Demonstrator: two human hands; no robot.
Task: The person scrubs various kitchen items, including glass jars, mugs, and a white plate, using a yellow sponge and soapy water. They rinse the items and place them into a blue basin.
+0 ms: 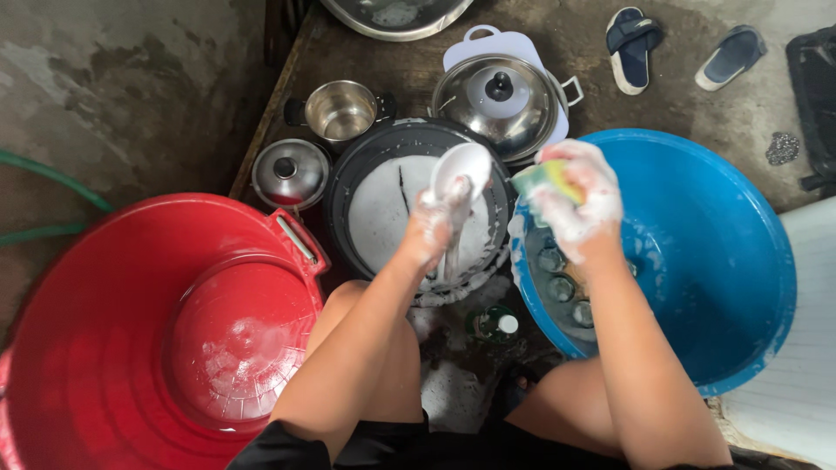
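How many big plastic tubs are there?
2. The red tub sits on the left beside the person's knee; the blue tub sits on the right. Others may be out of view.

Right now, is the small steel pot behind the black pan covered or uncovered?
Uncovered. The small steel pot shows its bare, shiny inside, and a knobbed steel lid lies beside it on the floor.

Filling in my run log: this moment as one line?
left hand: holds white ladle | right hand: holds sponge | both soapy | over black pan
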